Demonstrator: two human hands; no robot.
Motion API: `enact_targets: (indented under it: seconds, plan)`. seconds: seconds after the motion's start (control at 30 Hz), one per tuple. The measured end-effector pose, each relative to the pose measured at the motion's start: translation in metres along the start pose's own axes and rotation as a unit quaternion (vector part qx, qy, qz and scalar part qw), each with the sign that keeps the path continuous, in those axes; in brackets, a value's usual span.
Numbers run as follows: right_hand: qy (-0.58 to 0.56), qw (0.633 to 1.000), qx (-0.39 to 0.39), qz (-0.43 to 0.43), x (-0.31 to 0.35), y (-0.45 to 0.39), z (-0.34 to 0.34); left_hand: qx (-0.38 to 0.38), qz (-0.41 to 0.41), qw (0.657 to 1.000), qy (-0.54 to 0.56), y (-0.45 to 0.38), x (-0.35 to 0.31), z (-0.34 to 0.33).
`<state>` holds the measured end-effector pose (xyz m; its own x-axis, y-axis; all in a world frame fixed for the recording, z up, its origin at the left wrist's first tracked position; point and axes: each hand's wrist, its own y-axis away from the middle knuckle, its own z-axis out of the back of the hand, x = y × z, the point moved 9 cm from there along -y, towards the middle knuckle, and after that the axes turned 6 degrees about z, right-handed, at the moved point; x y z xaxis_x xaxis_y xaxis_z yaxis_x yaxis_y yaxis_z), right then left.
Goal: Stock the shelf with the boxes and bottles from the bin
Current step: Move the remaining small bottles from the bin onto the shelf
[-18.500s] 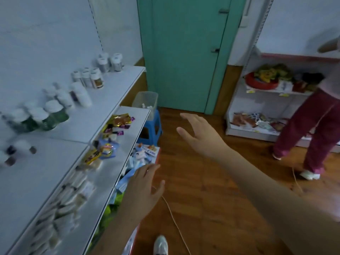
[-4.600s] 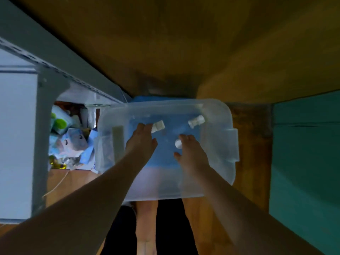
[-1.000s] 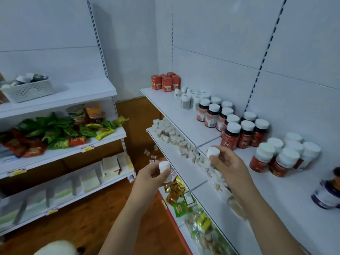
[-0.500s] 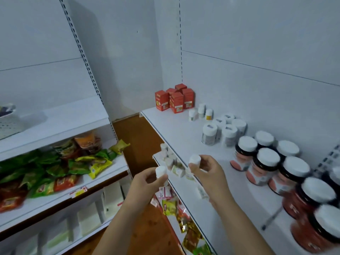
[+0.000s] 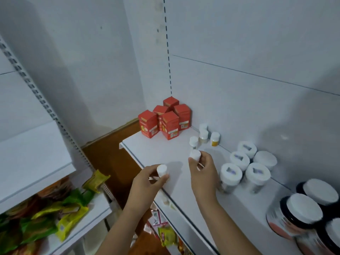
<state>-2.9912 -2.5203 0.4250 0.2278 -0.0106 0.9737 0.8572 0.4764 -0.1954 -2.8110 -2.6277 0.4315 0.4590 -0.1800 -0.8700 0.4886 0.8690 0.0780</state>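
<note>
My left hand (image 5: 147,183) grips a small white-capped bottle (image 5: 162,170) over the front edge of the white shelf (image 5: 165,153). My right hand (image 5: 203,171) pinches a second small white-capped bottle (image 5: 195,155) (cap up) farther in, just short of 4 small white-capped bottles (image 5: 203,134). Behind them, 5 red cardboard boxes (image 5: 165,120) fill the corner.

Bodies of two small white-capped bottles (image 5: 162,169) hidden inside the hands (image 5: 203,172); dark-collared jars (image 5: 301,214) blurred, edge-cropped.
</note>
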Motion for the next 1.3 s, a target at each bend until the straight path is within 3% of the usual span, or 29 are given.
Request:
enact_targets:
  seconds: [0.13,0.27,0.4,0.5,0.67,0.87,0.97,1.07,1.17,1.3]
  plan:
    - [0.038,0.994,-0.098,0.025,-0.007,-0.03,-0.006,0.056,-0.048,0.997,-0.013,-0.063,-0.012,-0.022]
    - [0.137,0.971,-0.189,0.053,-0.014,-0.047,-0.002,0.136,-0.166,0.975,-0.049,-0.103,-0.035,-0.052]
    - [0.244,0.951,-0.193,0.0,-0.033,-0.056,-0.003,0.191,-0.257,0.945,-0.06,-0.124,-0.043,-0.08]
    - [0.321,0.93,-0.174,-0.035,-0.044,-0.059,-0.005,0.214,-0.273,0.936,-0.058,-0.129,-0.038,-0.096]
    - [0.319,0.929,-0.17,-0.086,-0.038,-0.036,-0.009,0.2,-0.351,0.907,-0.119,-0.12,-0.038,-0.104]
    - [0.286,0.934,-0.204,-0.07,0.004,0.024,-0.015,0.236,-0.297,0.909,-0.172,-0.115,-0.028,-0.104]
    - [0.281,0.932,-0.224,-0.052,0.027,0.057,0.001,0.166,-0.265,0.942,-0.124,-0.089,-0.032,-0.075]
    - [0.287,0.913,-0.289,-0.019,0.055,0.1,0.042,0.154,-0.299,0.94,-0.063,-0.025,-0.052,-0.065]
    - [0.307,0.888,-0.342,-0.016,0.076,0.154,0.101,0.252,-0.383,0.888,-0.039,0.059,-0.067,-0.091]
    - [0.371,0.842,-0.389,-0.041,0.102,0.266,0.212,0.414,-0.479,0.771,-0.061,0.216,-0.071,-0.144]
